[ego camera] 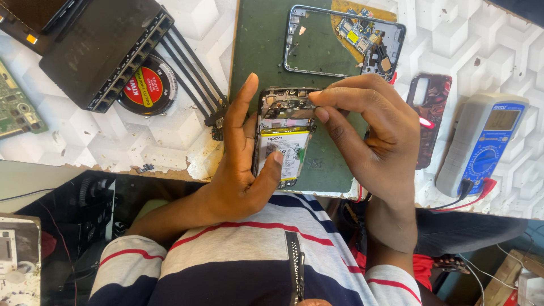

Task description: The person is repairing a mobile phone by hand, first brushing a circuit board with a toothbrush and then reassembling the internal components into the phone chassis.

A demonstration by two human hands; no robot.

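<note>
Left hand [241,170] grips one opened phone [283,139]; right hand [368,130] pinches its top edge. One empty phone frame [340,39], one multimeter [481,141] and one round tin [148,86] lie on the surface [453,34].

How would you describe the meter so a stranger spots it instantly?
Start at the dark green work mat in the middle of the white patterned table, then go to the table's right edge. Past the patterned phone case lies the multimeter. It alone has a grey body, blue face, round dial and a small screen.
</note>
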